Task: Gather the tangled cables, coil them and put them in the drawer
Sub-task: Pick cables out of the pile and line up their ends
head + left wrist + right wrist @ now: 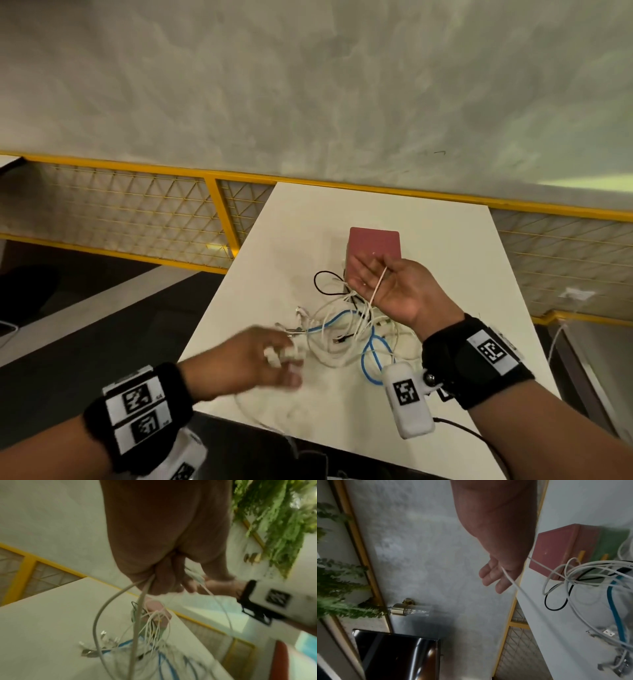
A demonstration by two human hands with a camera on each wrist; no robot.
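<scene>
Both wrists wear black bands with square-patterned white tags. Nearest, the left hand (263,359) is blurred; its fingers curl around pale, round-sectioned cable (137,615) that hangs from the fist in two smooth grey-white strands down toward the counter (267,260). Farther off, the right hand (394,287) is raised palm up, fingers spread and almost straight, with one thin white cord (378,286) lying across the palm, its line running from between the fingers down into the heap. Whether the thumb pins that cord I cannot tell. Below and between both hands sits the tangle of cables (346,329) on the matte white counter: slim white leads in loose loops, a thicker glossy blue cable (371,353) curving toward the near edge, a black loop (323,282) on the far side, and small metal-tipped plugs pointing left. Just behind the tangle stands a dull-red square box (375,245) with rounded corners. Yellow-framed wire mesh (137,209) runs behind the counter.
</scene>
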